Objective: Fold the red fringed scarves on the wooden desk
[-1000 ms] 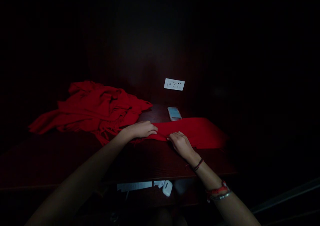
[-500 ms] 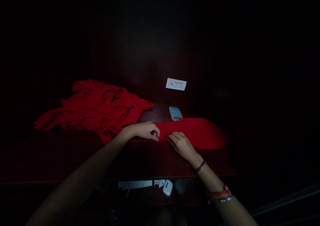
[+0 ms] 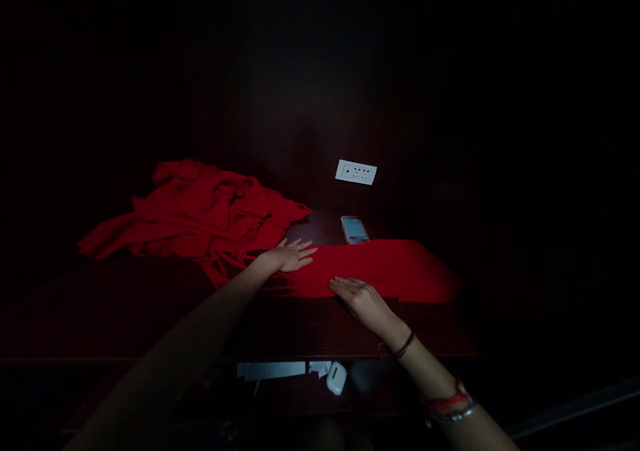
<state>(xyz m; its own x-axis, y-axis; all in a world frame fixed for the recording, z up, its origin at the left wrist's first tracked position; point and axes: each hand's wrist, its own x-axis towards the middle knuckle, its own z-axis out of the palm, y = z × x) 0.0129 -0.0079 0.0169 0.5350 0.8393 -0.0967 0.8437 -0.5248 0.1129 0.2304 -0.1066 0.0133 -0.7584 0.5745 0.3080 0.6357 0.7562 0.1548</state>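
A red fringed scarf [image 3: 385,268] lies spread in a long flat strip on the dark wooden table [image 3: 300,328]. Near its fringed left end, my left hand [image 3: 290,256] rests palm down with the fingers spread, a ring on one finger. My right hand [image 3: 361,300] lies on the scarf's near edge, its fingers stretched out and holding nothing. To the left sits a crumpled heap of red fringed cloth [image 3: 200,211], its tassels reaching close to my left wrist.
Behind the scarf lies a pixelated flat blue object [image 3: 355,229]. A white socket plate [image 3: 356,172] is on the dark wall. Below the table's front edge, a shelf holds a white earbud case [image 3: 337,378] and pale papers [image 3: 273,370]. The surroundings are very dark.
My left hand has gone from curled fingers to spread flat. My right hand has moved down slightly, its fingers straighter. The scarf's left near edge now lies flatter and reaches closer to me.
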